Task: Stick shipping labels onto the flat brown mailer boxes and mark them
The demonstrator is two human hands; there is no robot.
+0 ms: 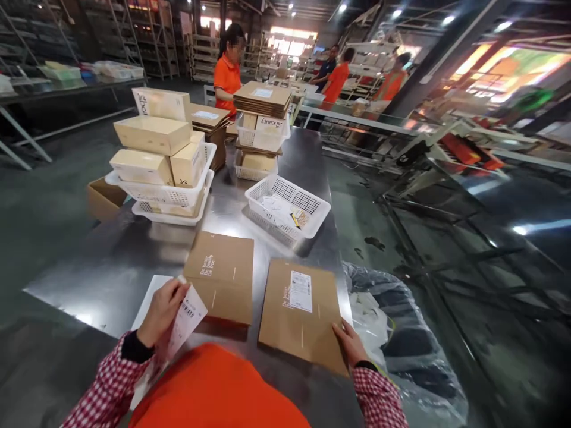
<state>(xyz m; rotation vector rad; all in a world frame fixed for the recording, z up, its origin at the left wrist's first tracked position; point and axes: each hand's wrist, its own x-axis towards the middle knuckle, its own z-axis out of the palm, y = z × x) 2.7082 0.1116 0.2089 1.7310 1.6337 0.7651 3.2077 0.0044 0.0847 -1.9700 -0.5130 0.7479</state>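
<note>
Between the closed fingers of my left hand [163, 310] is a white label sheet [184, 324] printed with a barcode; its lower part hangs toward my lap. My right hand [350, 342] grips the right edge of a flat brown cardboard box [285, 333], thumb on top. A white shipping label [301, 291] is stuck on this box's upper face. Left of it, apart by a narrow gap, lies a stack of flat brown cardboard [229, 279] with white lettering. More white paper [151, 288] lies beneath my left hand on the metal table [223, 211].
A white perforated basket [314, 208] holds papers and a yellow-black pen or cutter. Behind, stacked baskets [196, 199] carry cream boxes [151, 134]. Farther back stand piled flat cartons [263, 98]. A plastic-lined bin [414, 345] stands right of the table. A co-worker [227, 74] stands beyond.
</note>
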